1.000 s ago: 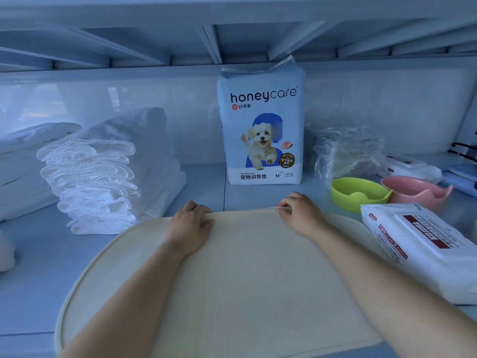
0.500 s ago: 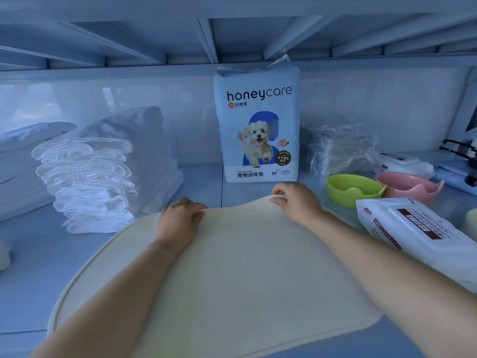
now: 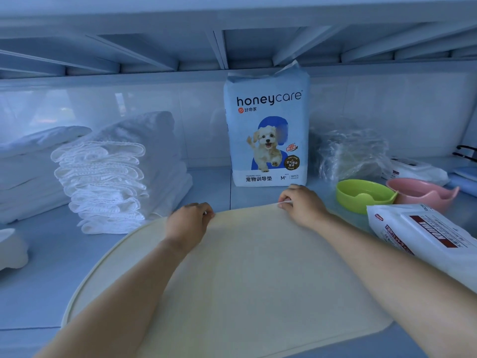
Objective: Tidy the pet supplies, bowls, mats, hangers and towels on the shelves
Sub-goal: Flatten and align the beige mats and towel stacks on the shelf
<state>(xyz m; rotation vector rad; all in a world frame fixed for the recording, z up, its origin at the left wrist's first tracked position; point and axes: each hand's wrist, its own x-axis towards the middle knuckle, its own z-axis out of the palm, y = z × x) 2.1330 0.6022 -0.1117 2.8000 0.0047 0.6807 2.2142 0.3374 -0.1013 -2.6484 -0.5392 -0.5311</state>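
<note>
A cream, round-cornered mat (image 3: 247, 280) lies across the front of the shelf, its far edge lifted slightly. My left hand (image 3: 189, 222) grips that far edge left of centre. My right hand (image 3: 300, 202) pinches the same edge further right, just in front of the upright honeycare pad pack (image 3: 267, 133). A stack of folded white towels (image 3: 111, 177) stands at the left. A green bowl (image 3: 364, 195) and a pink bowl (image 3: 420, 193) sit at the right.
A white wipes pack (image 3: 433, 241) lies at the right, touching the mat's side. A crinkled clear plastic bag (image 3: 351, 153) and another wipes pack (image 3: 418, 171) are behind the bowls. More folded white cloth (image 3: 28, 171) is far left. A white object (image 3: 11, 251) sits at the left edge.
Both hands have slid the mat's far edge away from me, closer to the honeycare pack. The grip on the edge is unchanged.
</note>
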